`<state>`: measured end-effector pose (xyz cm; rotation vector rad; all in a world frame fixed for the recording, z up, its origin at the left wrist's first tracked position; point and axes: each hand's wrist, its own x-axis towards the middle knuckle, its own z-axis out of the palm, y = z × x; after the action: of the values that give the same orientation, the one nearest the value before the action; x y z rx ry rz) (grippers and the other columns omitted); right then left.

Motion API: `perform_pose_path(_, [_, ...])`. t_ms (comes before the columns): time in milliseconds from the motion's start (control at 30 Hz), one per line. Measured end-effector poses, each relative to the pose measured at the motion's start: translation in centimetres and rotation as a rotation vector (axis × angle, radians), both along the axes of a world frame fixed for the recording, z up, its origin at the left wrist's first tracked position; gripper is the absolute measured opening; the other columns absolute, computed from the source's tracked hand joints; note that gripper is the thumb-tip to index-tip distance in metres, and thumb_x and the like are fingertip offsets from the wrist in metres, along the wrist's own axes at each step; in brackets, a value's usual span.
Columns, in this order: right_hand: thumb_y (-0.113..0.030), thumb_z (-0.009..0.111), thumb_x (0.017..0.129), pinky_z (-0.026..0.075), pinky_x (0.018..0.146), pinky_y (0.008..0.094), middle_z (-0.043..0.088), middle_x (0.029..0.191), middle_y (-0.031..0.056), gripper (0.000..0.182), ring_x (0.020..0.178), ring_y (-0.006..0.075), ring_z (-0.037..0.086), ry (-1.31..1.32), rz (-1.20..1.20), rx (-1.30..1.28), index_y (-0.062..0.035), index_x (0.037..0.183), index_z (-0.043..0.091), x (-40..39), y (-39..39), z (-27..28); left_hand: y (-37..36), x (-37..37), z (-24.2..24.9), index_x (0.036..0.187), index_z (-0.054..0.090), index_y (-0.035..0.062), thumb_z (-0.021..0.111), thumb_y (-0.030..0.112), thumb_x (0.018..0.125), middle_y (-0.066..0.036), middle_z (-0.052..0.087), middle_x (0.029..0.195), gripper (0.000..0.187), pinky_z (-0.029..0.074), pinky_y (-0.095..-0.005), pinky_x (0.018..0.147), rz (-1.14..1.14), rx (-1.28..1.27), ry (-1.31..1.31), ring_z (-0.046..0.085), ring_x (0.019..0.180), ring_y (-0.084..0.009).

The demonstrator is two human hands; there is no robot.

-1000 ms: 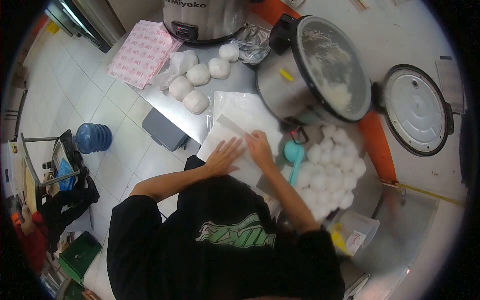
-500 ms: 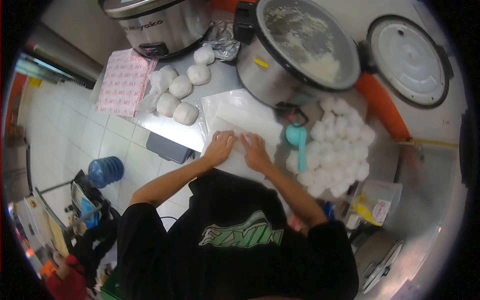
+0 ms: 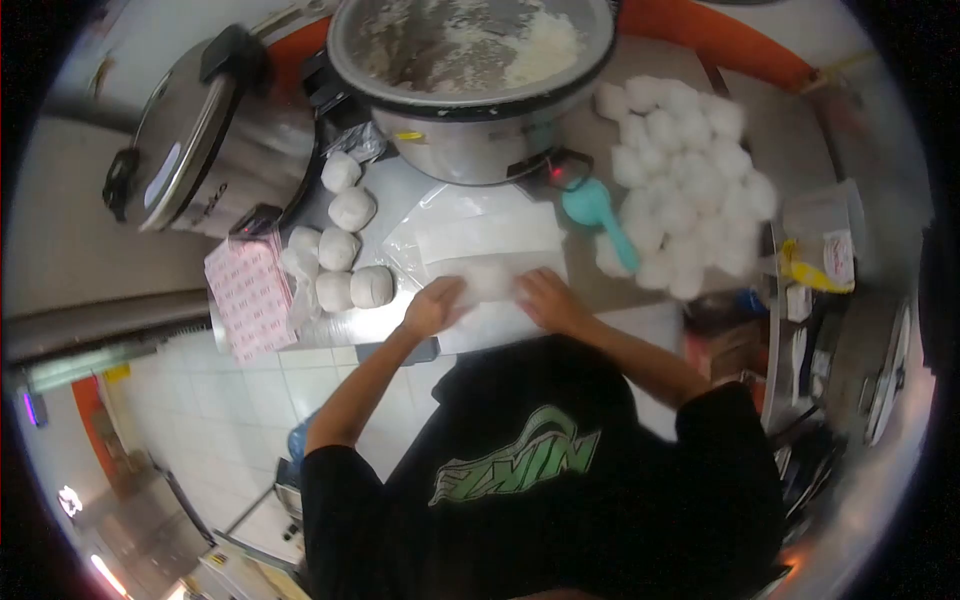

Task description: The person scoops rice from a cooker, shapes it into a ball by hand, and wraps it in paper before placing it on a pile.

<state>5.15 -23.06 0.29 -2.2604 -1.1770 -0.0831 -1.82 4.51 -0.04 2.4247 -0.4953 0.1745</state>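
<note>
On the steel table in front of me lies a stack of white paper sheets [image 3: 488, 232]. A white paper roll [image 3: 488, 280] sits on its near part, puffed out in the middle. My left hand [image 3: 436, 307] closes round the roll's left end, fingers curled inward. At the other end, my right hand [image 3: 548, 300] grips the paper, its fingers a little blurred. What is inside the roll is hidden. Clear plastic [image 3: 402, 240] shows under the sheets at the left. A turquoise scoop [image 3: 592, 207] lies right of the stack.
An uncovered rice cooker [image 3: 460, 140] with rice inside stands behind the paper. Several white wrapped balls [image 3: 352, 210] and pink printed paper [image 3: 252, 300] are at the left, by a second cooker [image 3: 240, 150]. Many round white bundles [image 3: 690, 180] are heaped at the right.
My hands have moved apart to the two ends of the paper, and a rolled bulge now shows between them. My view has turned, so the table's things appear shifted.
</note>
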Motion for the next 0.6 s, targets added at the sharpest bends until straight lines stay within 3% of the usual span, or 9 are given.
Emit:
perform_pose_path(100, [-0.007,0.056,0.08,0.044,0.089,0.0418,0.058,0.103,0.0142,0.026,0.099,0.0327,0.052,-0.038,-0.006,-0.038,-0.0002,0.105,0.058,-0.4,-0.5,-0.1,0.4,-0.1,-1.3,0.104,0.063,0.0006,0.063,0.012,0.08,-0.013,0.061,0.107,0.026,0.051,-0.0391,0.083,-0.063,0.13,-0.03,0.059,0.098,-0.0312])
perform_pose_path(167, [-0.008,0.056,0.081,0.045,0.088,0.0426,0.059,0.103,0.015,0.028,0.098,0.0333,0.054,0.054,0.052,-0.082,-0.0018,0.108,0.057,0.3,-1.4,-1.9,1.6,0.4,-2.1,0.105,0.063,0.0051,0.061,0.011,0.081,-0.012,0.061,0.107,0.025,0.05,-0.0398,0.083,-0.102,0.093,0.129,0.06,0.097,-0.033])
perform_pose_path(267, [-0.012,0.057,0.084,0.047,0.085,0.0436,0.062,0.103,0.0176,0.029,0.097,0.0348,0.059,0.248,0.032,-0.114,-0.0042,0.112,0.057,2.0,-1.0,-3.3,2.3,2.6,-0.2,0.103,0.063,0.008,0.062,0.013,0.08,-0.013,0.063,0.104,0.024,0.05,-0.0399,0.081,-0.102,0.117,0.377,0.061,0.096,-0.0323])
perform_pose_path(367, [-0.012,0.056,0.084,0.05,0.081,0.044,0.064,0.1,0.0189,0.025,0.096,0.0353,0.062,0.645,-0.215,-0.397,-0.0047,0.108,0.06,5.1,2.3,0.6,1.1,6.4,1.2,0.101,0.062,0.0087,0.065,0.017,0.078,-0.012,0.065,0.099,0.024,0.051,-0.0408,0.078,0.001,0.234,0.626,0.063,0.094,-0.0312])
perform_pose_path(467, [-0.011,0.059,0.082,0.05,0.08,0.0452,0.064,0.1,0.0197,0.021,0.096,0.0365,0.062,0.47,-0.174,-0.4,-0.0038,0.101,0.064,7.1,4.8,-1.2,-0.5,9.8,0.8,0.1,0.061,0.0074,0.067,0.019,0.077,-0.01,0.068,0.093,0.027,0.05,-0.0443,0.077,-0.017,0.373,0.644,0.064,0.09,-0.0326])
perform_pose_path(567, [-0.021,0.066,0.076,0.048,0.082,0.0459,0.064,0.092,0.0173,0.025,0.092,0.0333,0.062,0.312,0.042,-0.728,-0.0053,0.094,0.065,9.1,6.6,-1.2,-0.8,11.0,0.9,0.1,0.06,0.0066,0.067,0.02,0.075,-0.012,0.068,0.09,0.029,0.048,-0.0473,0.076,-0.161,0.508,0.443,0.064,0.089,-0.0344])
perform_pose_path(600, [-0.017,0.064,0.077,0.048,0.082,0.0461,0.063,0.096,0.0179,0.022,0.094,0.0343,0.062,0.329,0.022,-0.687,-0.0057,0.095,0.065,9.2,6.4,-0.9,-0.3,11.0,-0.6,0.101,0.06,0.0066,0.067,0.02,0.076,-0.013,0.068,0.089,0.029,0.048,-0.0479,0.075,-0.195,0.506,0.345,0.063,0.089,-0.0355])
